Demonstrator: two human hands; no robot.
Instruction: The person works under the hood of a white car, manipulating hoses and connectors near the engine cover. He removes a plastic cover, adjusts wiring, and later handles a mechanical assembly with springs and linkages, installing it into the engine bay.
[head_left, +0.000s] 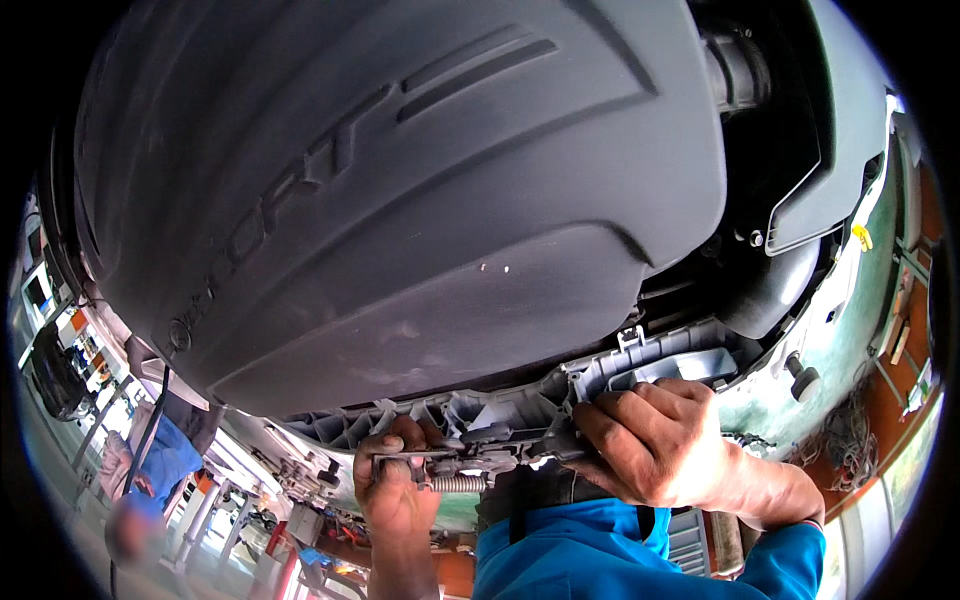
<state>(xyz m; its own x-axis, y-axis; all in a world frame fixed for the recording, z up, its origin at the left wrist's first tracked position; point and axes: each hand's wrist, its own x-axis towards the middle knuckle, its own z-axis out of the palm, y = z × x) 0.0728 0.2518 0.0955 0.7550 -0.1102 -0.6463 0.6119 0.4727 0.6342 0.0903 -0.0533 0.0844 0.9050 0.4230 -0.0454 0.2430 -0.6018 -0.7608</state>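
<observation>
In front of my body is a dark metal hood latch (490, 462) with a coil spring along its lower side. It lies level at the front edge of the engine bay, against the grey plastic front panel (520, 408). My left hand (398, 490) is closed around the latch's left end, thumb and fingertips pinching it. From the right, my right hand (650, 440) grips the other end with bent fingers; its fingertips are partly hidden. I cannot tell whether the latch is fastened to the panel.
A large dark grey engine cover (450, 210) fills the bay beyond my hands. A black air duct (775, 290) and a round rubber stop (800, 378) are to the right. Another person in blue (165, 455) is at the lower left. A bundle of cord (850, 440) hangs at the right.
</observation>
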